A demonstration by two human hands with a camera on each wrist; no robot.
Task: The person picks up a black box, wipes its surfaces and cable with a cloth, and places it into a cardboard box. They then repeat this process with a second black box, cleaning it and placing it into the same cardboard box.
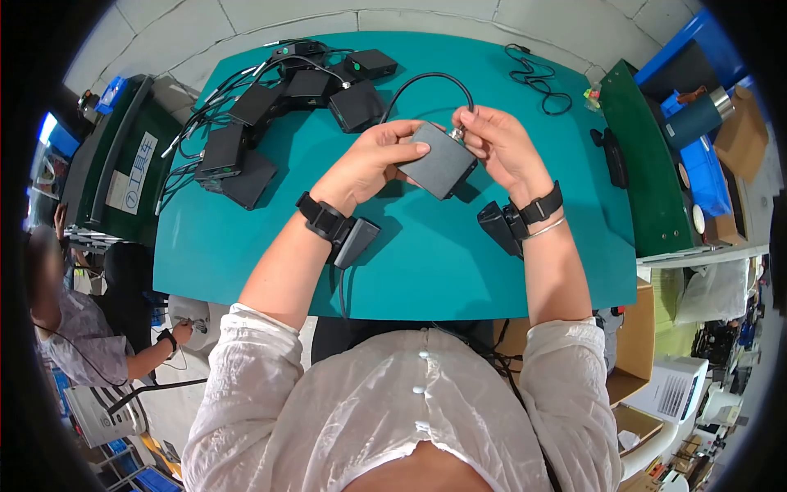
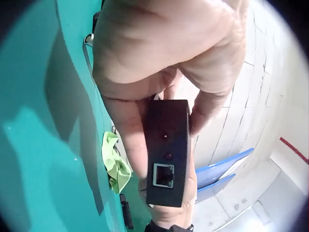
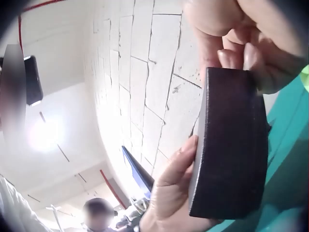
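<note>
A small flat black box (image 1: 441,166) is held up over the table, gripped by my left hand (image 1: 369,160) with the thumb across its top face. In the left wrist view, its narrow side shows a network port (image 2: 164,175) and a small round socket above it. My right hand (image 1: 504,148) pinches the metal connector (image 1: 457,133) at the box's far edge. From that connector a black cable (image 1: 430,75) arches up and loops back behind my left hand. In the right wrist view, the box's plain dark side (image 3: 231,145) faces the camera, and the right fingertips meet its top end.
Several similar black boxes (image 1: 307,86) with cables lie piled at the table's back left. A coiled black cable (image 1: 541,82) lies at the back right. A green cabinet (image 1: 656,164) borders the right side. Another person's arm (image 1: 152,357) shows at the lower left.
</note>
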